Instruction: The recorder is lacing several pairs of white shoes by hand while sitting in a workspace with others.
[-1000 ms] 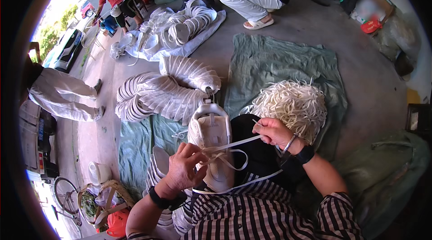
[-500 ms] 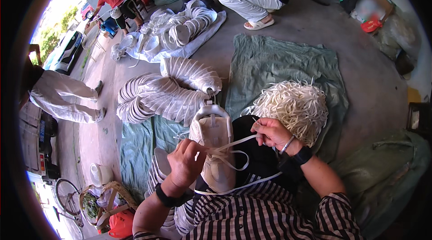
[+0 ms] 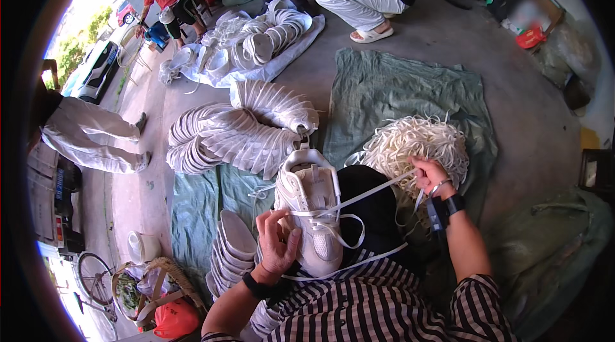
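Observation:
A white and beige sneaker (image 3: 323,249) rests on my lap, its toe toward me. A flat white shoelace (image 3: 379,188) crosses its front; one loop hangs on the shoe's right side and a loose length trails below the toe. My left hand (image 3: 277,249) is against the sneaker's left side, fingers curled at its edge beside the lace. Out to the right, my right hand (image 3: 432,178) pinches the lace, which runs taut back to the shoe. Behind that hand is a heap of loose white laces (image 3: 400,140).
Long rows of nested white shoe uppers (image 3: 224,137) lie ahead on a green tarp (image 3: 400,79). More uppers (image 3: 234,236) stack by my left arm. A bucket (image 3: 144,248) and basket (image 3: 186,278) stand at left. Other people sit, squat and stand around, near another shoe pile (image 3: 256,47).
My right hand has moved right and slightly up, drawing the lace out straight. My left hand has shifted from over the shoe's front to its left side, uncovering the toe.

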{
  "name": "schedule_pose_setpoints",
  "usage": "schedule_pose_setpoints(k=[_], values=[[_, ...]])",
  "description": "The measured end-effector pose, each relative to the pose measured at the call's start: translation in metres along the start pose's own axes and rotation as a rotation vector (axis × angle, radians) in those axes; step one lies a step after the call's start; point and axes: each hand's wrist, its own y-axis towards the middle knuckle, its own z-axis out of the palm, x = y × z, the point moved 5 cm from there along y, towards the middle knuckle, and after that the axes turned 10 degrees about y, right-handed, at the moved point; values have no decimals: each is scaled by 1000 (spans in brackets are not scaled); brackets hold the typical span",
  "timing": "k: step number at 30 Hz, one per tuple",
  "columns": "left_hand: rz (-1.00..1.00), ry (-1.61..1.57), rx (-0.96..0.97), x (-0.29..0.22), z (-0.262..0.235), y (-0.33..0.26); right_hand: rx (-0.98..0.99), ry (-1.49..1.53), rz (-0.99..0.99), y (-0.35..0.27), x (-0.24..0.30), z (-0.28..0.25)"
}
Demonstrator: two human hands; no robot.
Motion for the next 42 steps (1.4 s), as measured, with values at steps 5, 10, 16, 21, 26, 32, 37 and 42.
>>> schedule_pose_setpoints(k=[5,10,16,21,26,32,37,42], values=[[-250,-81,15,10,-11,4,-79,-381,-298,-46,3,60],[-97,61,-31,5,-16,12,475,-662,16,-113,-66,162],[-278,-21,250,4,-13,18,631,-1021,24,-109,-72,163],[-112,47,8,2,-26,20,678,-1558,-880,-127,-15,189],[-301,-364,51,17,-51,46,701,-1653,-869,-122,-34,201],[-354,-274,-530,118,-162,68,748,-948,-919,-100,-54,211],[-358,-134,-497,139,-181,50,361,-1028,-983,-88,-42,196],[-407,-63,-473,138,-187,34,517,-1066,-407,-88,-44,173]])
